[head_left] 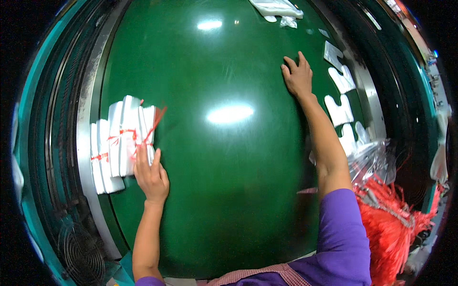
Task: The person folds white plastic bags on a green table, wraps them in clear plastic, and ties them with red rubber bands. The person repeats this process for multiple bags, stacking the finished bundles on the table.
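At the left of the green table surface (229, 162) lie several folded white plastic bag bundles (127, 114), tied with thin red strips. My left hand (151, 178) rests its outstretched fingers on the lower part of the nearest bundle, not wrapped round it. A loose end of red strip (160, 117) sticks up from that bundle. Out over the green surface on the far right reaches my right hand (298, 78), its fingers spread and nothing in them. White U-shaped plastic pieces (339, 110) lie in a row just right of my right forearm.
At the far edge sits a stack of whitish plastic bags (279, 8). Crumpled clear plastic (374, 162) and a large bunch of red strips (389, 224) are by my right elbow. Metal rails (90, 157) border the surface, with dark machinery beyond.
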Motion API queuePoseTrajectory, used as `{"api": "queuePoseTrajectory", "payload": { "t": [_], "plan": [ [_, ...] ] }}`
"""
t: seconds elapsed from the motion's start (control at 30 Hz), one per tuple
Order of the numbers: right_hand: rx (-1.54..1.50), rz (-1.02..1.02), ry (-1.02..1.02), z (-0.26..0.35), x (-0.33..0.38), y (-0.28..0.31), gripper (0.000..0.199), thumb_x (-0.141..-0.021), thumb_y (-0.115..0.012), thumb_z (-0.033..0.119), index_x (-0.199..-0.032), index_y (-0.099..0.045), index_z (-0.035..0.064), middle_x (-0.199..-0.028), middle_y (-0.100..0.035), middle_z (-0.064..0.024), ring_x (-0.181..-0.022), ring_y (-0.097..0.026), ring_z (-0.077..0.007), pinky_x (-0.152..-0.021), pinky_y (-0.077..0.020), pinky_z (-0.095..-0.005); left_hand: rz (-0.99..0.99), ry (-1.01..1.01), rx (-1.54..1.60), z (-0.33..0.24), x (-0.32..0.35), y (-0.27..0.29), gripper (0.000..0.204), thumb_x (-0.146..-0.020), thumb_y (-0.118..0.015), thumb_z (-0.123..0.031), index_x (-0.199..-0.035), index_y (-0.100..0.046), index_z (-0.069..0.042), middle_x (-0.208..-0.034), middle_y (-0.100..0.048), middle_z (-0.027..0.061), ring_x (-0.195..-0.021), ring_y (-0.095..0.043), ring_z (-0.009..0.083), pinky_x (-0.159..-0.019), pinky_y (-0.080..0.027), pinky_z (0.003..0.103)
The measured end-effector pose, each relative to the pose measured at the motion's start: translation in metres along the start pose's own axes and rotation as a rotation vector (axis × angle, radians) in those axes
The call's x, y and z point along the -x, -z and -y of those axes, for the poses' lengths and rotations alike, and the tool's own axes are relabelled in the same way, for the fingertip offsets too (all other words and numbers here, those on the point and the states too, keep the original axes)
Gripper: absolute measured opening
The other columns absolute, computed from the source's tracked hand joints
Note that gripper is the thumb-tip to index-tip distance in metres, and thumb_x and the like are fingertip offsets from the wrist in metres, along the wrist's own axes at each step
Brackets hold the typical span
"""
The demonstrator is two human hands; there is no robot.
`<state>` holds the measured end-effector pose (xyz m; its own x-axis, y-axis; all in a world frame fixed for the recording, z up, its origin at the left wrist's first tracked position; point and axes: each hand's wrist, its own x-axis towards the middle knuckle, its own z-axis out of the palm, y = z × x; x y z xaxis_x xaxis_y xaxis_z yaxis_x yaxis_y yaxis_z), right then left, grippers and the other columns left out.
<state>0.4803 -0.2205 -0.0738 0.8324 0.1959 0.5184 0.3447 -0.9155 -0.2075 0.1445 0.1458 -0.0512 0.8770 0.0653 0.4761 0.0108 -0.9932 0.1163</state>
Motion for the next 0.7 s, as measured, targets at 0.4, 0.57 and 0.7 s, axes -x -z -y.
{"api": "queuePoseTrajectory", "payload": {
  "t": [0.4, 0.57, 0.7],
  "plan": [
    [0.423, 0.343, -0.049, 0.026, -0.192, -0.083, 0.043, -0.093, -0.04, 0.044, -0.127, -0.053, 0.0209, -0.153, -0.016, -0.0067, -0.141, -0.001, -0.0338, -0.104, -0.0103, -0.0662, 0.182, 0.029, 0.019, 0.01, 0.004, -0.002, 0.038, -0.076, -0.048, -0.002, -0.111, -0.062, -0.009, -0.134, -0.042, 0.0228, -0.125, -0.039, 0.0411, -0.101, -0.029, 0.053],
    [0.375, 0.362, 0.007, 0.017, -0.166, -0.09, 0.047, -0.096, -0.036, 0.034, -0.131, -0.044, 0.0045, -0.147, -0.029, -0.007, -0.14, -0.015, -0.0241, -0.103, -0.016, -0.066, 0.178, 0.03, 0.034, 0.009, 0.0, -0.003, 0.038, -0.075, -0.049, -0.003, -0.11, -0.062, -0.01, -0.135, -0.041, 0.0228, -0.126, -0.038, 0.0405, -0.102, -0.028, 0.053],
    [0.307, 0.385, 0.124, 0.032, -0.115, -0.047, 0.046, -0.093, -0.043, 0.036, -0.128, -0.047, 0.0069, -0.144, -0.031, -0.0094, -0.139, -0.015, -0.0289, -0.103, -0.0182, -0.0659, 0.149, 0.04, 0.049, 0.006, -0.006, -0.003, 0.038, -0.075, -0.048, -0.001, -0.11, -0.061, -0.009, -0.137, -0.041, 0.0205, -0.127, -0.037, 0.0386, -0.103, -0.028, 0.051]
  ]
}}
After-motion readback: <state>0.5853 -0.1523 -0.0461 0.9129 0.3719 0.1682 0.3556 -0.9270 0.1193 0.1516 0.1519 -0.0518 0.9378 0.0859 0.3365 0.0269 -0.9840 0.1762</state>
